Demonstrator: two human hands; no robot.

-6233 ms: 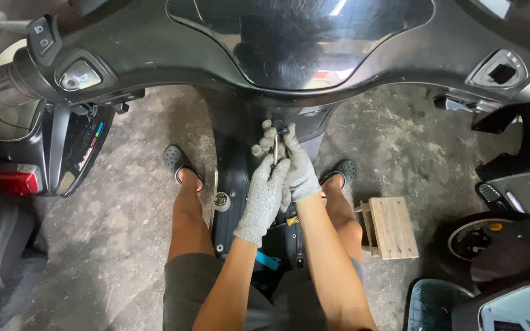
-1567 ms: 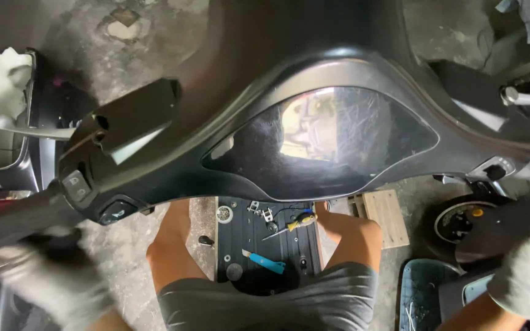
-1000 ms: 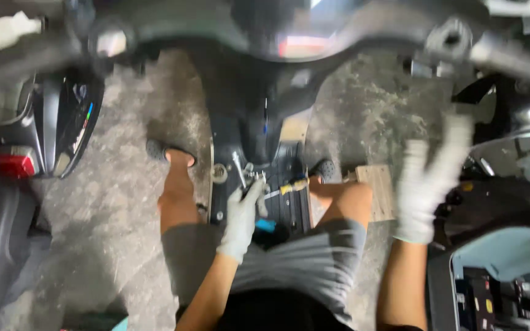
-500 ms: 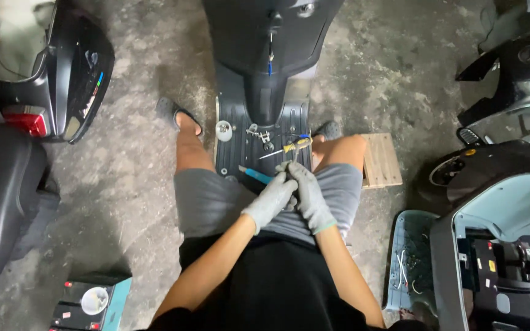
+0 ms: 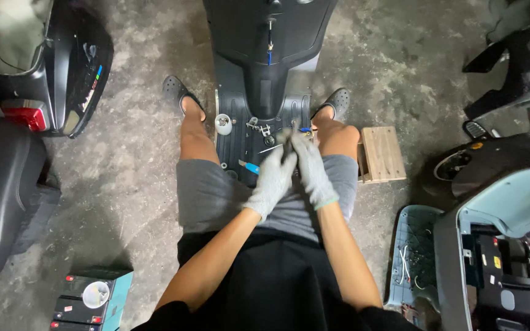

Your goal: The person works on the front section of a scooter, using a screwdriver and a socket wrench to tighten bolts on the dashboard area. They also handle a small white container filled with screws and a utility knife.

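The gloved fingers [image 5: 284, 140] of both hands meet over the scooter's footboard [image 5: 240, 141], curled together around something small that I cannot make out; whether they are clamped on it or only touching cannot be told from here. The left hand [image 5: 273, 181] and the right hand [image 5: 311, 171] lie side by side, touching, both pointing away from the body toward the scooter's front panel [image 5: 265, 55]. Just left of the fingertips a slim screwdriver [image 5: 270, 148] lies on the footboard, its long axis running toward the left hand, which is the nearer one. Slightly nearer the body and farther left sits a blue-handled tool [image 5: 249, 167]; beyond the fingers lie small metal fittings [image 5: 259, 127] and a white cap [image 5: 223, 124]. A wooden block [image 5: 383, 153] stands to the right, past the knee, and a boxed tool set [image 5: 93, 297] rests on the concrete floor [image 5: 130, 153] well behind, to the left.
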